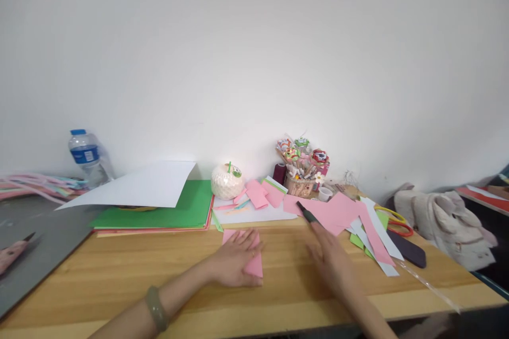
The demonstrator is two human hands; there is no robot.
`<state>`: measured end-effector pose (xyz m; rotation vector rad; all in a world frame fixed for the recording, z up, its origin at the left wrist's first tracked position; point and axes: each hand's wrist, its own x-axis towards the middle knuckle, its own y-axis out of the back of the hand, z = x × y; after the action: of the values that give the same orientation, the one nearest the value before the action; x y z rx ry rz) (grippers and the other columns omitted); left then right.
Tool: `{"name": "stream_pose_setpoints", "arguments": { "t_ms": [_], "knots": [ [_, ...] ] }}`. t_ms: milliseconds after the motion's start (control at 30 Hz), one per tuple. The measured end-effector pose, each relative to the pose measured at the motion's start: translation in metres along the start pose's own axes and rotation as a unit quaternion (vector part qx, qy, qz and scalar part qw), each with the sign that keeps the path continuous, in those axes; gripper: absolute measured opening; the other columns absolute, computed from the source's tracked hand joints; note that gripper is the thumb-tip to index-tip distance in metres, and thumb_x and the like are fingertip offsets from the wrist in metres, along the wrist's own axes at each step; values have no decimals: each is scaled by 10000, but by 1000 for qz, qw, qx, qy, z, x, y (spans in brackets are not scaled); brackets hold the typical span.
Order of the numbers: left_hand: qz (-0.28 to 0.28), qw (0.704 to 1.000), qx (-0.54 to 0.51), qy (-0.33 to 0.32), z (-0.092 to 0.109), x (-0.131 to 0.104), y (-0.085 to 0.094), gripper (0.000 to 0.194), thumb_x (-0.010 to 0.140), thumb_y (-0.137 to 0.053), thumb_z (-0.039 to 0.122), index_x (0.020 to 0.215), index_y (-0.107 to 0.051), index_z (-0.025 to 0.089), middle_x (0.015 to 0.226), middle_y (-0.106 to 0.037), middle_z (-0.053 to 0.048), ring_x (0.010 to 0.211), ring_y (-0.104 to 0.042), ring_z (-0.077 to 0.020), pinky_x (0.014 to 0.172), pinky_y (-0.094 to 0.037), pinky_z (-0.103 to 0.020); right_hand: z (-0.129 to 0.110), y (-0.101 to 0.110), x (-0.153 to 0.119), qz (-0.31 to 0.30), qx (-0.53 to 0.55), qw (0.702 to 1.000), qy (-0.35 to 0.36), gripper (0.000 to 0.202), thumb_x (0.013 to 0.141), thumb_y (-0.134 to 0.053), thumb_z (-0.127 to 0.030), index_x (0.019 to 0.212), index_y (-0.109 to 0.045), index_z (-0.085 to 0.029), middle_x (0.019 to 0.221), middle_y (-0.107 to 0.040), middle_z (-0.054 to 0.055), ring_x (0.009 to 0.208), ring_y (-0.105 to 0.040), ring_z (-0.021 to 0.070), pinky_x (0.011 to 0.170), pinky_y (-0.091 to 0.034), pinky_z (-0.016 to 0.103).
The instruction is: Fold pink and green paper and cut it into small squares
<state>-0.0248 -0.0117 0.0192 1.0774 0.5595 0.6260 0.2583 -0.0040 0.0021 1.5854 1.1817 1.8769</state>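
Observation:
My left hand [234, 260] lies flat, fingers spread, on a small pink paper piece [254, 264] on the wooden table [119, 270]. A green bangle sits on that wrist. My right hand [332, 259] is to the right of the paper and grips a dark green pen [307, 214] that points up and away toward a larger pink sheet [330, 212].
A stack of green and white sheets [159, 198] lies at the left back, with a water bottle [85, 156] behind it. A white round ball [227, 180], a basket of craft items [302, 169], paper strips, scissors [397, 222] and a dark case [409, 249] lie at right.

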Motion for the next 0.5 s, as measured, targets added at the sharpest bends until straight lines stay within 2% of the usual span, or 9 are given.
{"name": "stream_pose_setpoints", "arguments": {
  "t_ms": [100,200,267,367,500],
  "knots": [
    [-6,1000,-8,8,-1,3,-1,1005,726,-493,692,1434,-88,105,1468,36,-213,1359,50,-300,1073,-35,-513,37,-12,23,-14,-30,999,-42,449,885,-352,-322,1162,-504,-4,1108,-577,263,1059,-532,355,857,-406,514],
    [-19,999,-34,13,-4,6,2,982,666,-575,682,1424,-189,192,1477,47,-183,1348,76,-329,1050,-34,-558,50,-22,27,-44,-39,997,-51,421,874,-374,-303,1134,-520,-7,1024,-613,242,983,-563,338,820,-417,460],
    [-25,998,-50,15,-6,8,7,945,643,-623,651,1407,-248,240,1485,52,-154,1340,81,-357,1032,-31,-592,50,-25,26,-59,-40,996,-50,393,880,-356,-275,1157,-511,-43,987,-629,197,945,-580,299,806,-420,415],
    [-28,997,-71,24,-7,8,13,981,615,-680,593,1407,-247,208,1487,36,-161,1339,60,-377,1022,-33,-612,44,-22,26,-65,-43,995,-55,379,892,-316,-236,1185,-497,-79,932,-632,156,905,-592,266,778,-426,386],
    [-24,995,-87,33,-9,7,17,988,588,-736,504,1401,-267,196,1488,13,-163,1340,46,-378,1035,-51,-594,30,2,25,-53,-37,996,-68,412,911,-270,-255,1235,-457,-82,1050,-589,178,916,-595,267,730,-462,377]
  ]
}}
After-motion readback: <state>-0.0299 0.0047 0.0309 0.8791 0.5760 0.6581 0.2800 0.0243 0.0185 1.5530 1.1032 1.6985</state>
